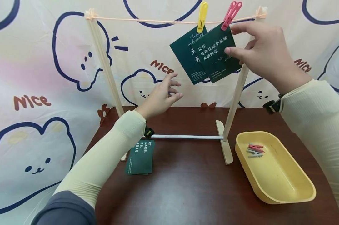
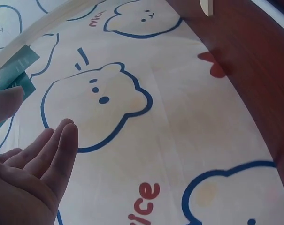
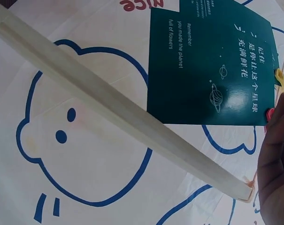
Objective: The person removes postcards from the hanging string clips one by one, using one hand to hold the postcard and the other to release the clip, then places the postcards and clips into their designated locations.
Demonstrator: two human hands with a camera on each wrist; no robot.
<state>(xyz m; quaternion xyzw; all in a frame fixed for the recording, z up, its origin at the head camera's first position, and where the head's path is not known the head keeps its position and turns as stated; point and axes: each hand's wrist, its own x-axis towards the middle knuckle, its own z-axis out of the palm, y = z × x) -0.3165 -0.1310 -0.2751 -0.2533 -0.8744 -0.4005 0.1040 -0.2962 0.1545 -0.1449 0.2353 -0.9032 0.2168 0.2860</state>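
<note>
Two dark green cards with white print hang tilted and overlapping from a cord (image 1: 158, 21). A yellow clothespin (image 1: 202, 17) clips the rear card (image 1: 186, 53), and a pink clothespin (image 1: 231, 15) clips the front card (image 1: 218, 59). My right hand (image 1: 266, 50) is beside the front card, its thumb and index finger spread apart near the card's right edge; whether they touch it is unclear. Lower and to the left, my left hand (image 1: 161, 93) is in the air with loosely spread fingers, holding nothing. In the left wrist view its fingers (image 2: 62, 154) are extended.
The cord runs between two wooden posts (image 1: 106, 67) joined low down by a white rod (image 1: 186, 137). More green cards (image 1: 141, 159) lie on the brown table (image 1: 180, 193) near my left forearm. At the right, a yellow basin (image 1: 281, 175) holds several clothespins (image 1: 255, 150).
</note>
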